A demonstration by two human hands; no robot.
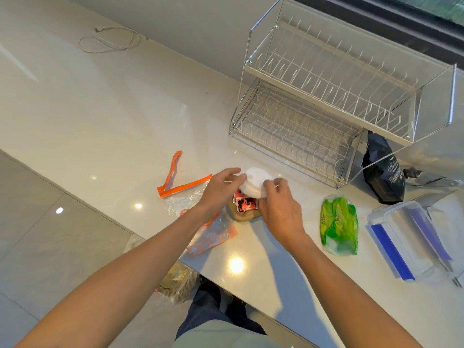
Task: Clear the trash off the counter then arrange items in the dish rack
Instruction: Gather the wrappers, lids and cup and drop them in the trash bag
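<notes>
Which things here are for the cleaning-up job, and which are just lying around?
For the job: white wad in both hands, left hand, right hand; red packet; orange-edged bags; green wrapper; dish rack; clear container.

Just lying about: white cable; black bag, unless it is trash too.

A pale, glossy stone counter (105, 101) is filling most of the frame, throwing back round ceiling-light glints near the lower middle. Large light grey floor tiles (37, 222) are showing at the lower left, also shining. A plain grey wall (188, 23) is running along the top, and a dark-framed window (414, 18) is sitting at the upper right, possibly with greenery outside.
</notes>
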